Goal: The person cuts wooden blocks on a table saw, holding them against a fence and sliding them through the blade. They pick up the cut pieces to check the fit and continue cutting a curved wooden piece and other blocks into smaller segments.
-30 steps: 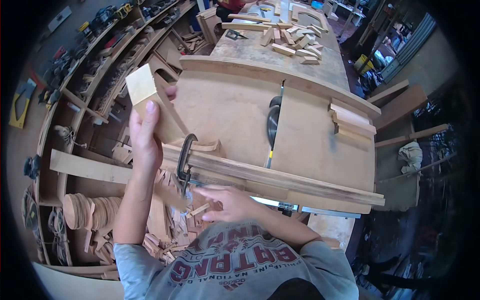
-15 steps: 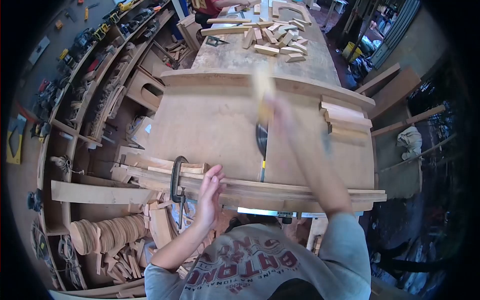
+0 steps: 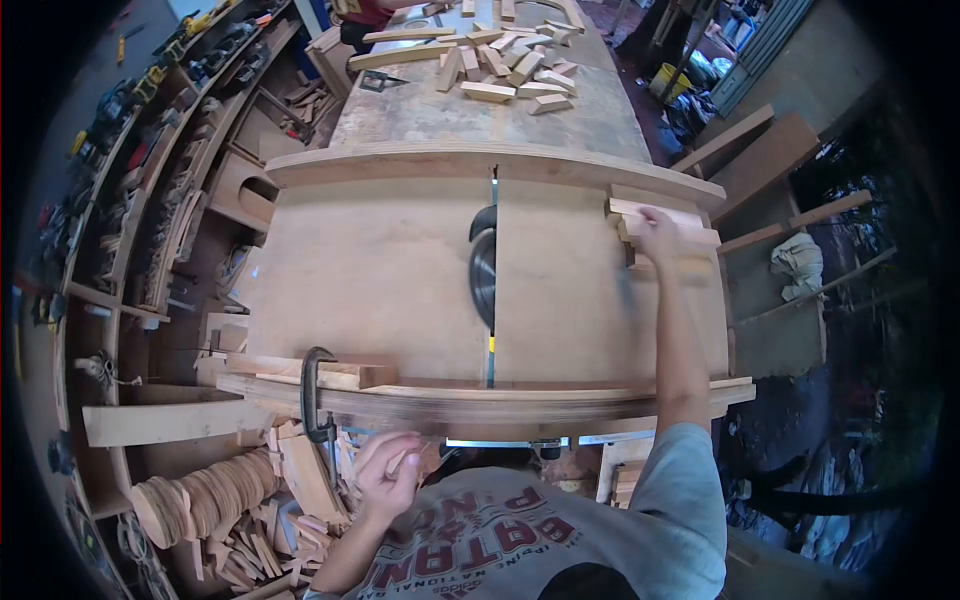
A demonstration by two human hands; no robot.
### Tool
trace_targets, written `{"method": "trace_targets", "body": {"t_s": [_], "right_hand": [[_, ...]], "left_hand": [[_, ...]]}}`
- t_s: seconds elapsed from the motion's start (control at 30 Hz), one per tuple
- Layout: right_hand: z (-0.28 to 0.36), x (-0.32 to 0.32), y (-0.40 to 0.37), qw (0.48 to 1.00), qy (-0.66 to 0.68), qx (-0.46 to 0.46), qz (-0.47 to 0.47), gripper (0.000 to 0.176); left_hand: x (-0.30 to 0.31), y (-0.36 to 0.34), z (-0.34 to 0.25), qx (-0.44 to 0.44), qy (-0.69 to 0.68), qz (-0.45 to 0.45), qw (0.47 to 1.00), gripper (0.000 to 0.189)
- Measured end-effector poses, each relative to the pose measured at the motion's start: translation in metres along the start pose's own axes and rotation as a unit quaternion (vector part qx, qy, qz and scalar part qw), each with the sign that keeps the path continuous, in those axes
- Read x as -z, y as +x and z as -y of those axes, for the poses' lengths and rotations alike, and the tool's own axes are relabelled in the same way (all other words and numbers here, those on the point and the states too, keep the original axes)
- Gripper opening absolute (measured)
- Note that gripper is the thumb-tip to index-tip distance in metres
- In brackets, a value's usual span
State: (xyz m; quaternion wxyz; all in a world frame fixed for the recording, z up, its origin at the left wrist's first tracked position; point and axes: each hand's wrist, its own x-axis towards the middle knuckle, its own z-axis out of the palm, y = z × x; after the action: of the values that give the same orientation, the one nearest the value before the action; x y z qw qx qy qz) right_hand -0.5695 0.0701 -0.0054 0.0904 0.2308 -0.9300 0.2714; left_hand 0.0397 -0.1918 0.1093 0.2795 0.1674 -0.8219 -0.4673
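My right hand [image 3: 656,236] is at the wood pieces [image 3: 688,234] on the right of the sled, its fingers closed over the end of one. Near the sled's front edge, my left hand [image 3: 388,472] hangs with curled fingers; whatever may be inside them is too small to make out. The round saw blade [image 3: 482,278] stands up through the slot in the plywood sled [image 3: 370,260], between my hands. A C-clamp [image 3: 314,395] grips a wood block [image 3: 345,374] against the front fence [image 3: 520,402].
Several cut wood blocks [image 3: 525,68] lie piled on the worktable [image 3: 420,118] behind the sled's rear fence [image 3: 420,162]. Shelves with power tools [image 3: 150,85] line the left side. Stacked round wood discs [image 3: 205,495] and offcuts sit at lower left. Another person's sleeve [image 3: 365,10] shows at the top.
My right hand has moved from above the blade, where it held a blurred wood piece, rightward to the stacked pieces. My left hand has dropped off the front fence and curled.
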Motion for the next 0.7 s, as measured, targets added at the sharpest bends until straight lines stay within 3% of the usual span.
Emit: {"method": "trace_targets", "body": {"t_s": [0.07, 0.13, 0.17, 0.23, 0.37, 0.47, 0.57, 0.7], "right_hand": [[-0.038, 0.024, -0.005, 0.998, -0.055, 0.0, -0.013, 0.047], [-0.038, 0.062, -0.019, 0.979, -0.154, -0.105, 0.08, 0.062], [-0.049, 0.059, -0.022, 0.979, -0.154, -0.109, 0.079, 0.062], [-0.075, 0.047, -0.032, 0.969, -0.222, -0.034, 0.104, 0.075], [-0.106, 0.021, -0.03, 0.974, -0.183, -0.084, 0.103, 0.077], [-0.137, 0.013, -0.032, 0.988, -0.135, -0.051, 0.056, 0.071], [-0.102, 0.018, -0.028, 0.983, -0.156, -0.063, 0.072, 0.068], [-0.079, 0.006, -0.028, 0.986, -0.167, -0.004, 0.018, 0.067]], "left_hand": [[0.001, 0.005, 0.002, -0.029, 0.05, -0.028, 0.998, 0.012], [0.0, 0.011, 0.007, -0.06, 0.06, -0.037, 0.996, 0.012], [-0.001, 0.015, 0.01, -0.091, 0.072, -0.051, 0.992, 0.011], [-0.001, 0.025, 0.008, -0.107, 0.078, -0.045, 0.99, 0.01], [0.001, 0.03, 0.013, -0.135, 0.086, -0.06, 0.985, 0.011], [0.001, 0.03, 0.02, -0.131, 0.09, -0.072, 0.985, 0.012], [0.002, 0.03, 0.023, -0.139, 0.098, -0.082, 0.982, 0.013], [0.001, 0.03, 0.019, -0.134, 0.12, -0.058, 0.982, 0.014]]}}
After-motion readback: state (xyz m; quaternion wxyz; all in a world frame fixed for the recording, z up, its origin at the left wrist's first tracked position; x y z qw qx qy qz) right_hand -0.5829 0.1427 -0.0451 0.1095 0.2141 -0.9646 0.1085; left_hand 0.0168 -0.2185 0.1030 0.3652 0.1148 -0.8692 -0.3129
